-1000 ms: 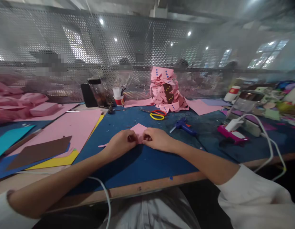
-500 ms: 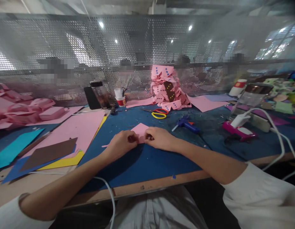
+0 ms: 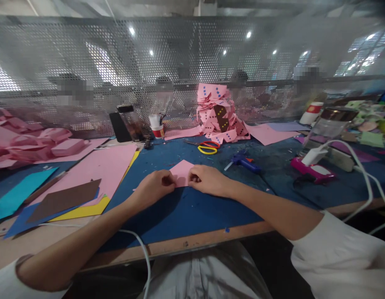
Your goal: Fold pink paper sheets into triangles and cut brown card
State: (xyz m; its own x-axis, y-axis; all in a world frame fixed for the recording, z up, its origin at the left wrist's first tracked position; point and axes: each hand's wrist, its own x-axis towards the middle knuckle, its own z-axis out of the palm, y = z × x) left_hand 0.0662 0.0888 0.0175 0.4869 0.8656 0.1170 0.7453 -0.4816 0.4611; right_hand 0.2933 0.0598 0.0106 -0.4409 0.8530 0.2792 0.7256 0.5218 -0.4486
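A small pink paper piece (image 3: 182, 172) with a pointed top lies on the blue mat (image 3: 192, 216), between my hands. My left hand (image 3: 157, 184) has its fingers curled at the paper's left edge. At its right edge, my right hand (image 3: 208, 180) pinches the paper with thumb and fingers together. Both hands rest low on the mat, and parts of the paper are hidden behind the fingers. Beyond them lie scissors (image 3: 208, 148) with yellow and red handles, and a blue glue gun (image 3: 246, 161) is to the right.
Pink sheets (image 3: 102, 166) and a brown sheet (image 3: 64, 199) lie at the left, near heaped pink pieces (image 3: 21, 139). A stack of dotted pink pieces (image 3: 217, 114) stands before the mesh screen (image 3: 180, 50). At the right are a magenta power strip (image 3: 313, 171) and a jar (image 3: 325, 128).
My left hand has moved slightly left along the paper, so more of the pink piece shows between the hands. My right hand has hardly moved.
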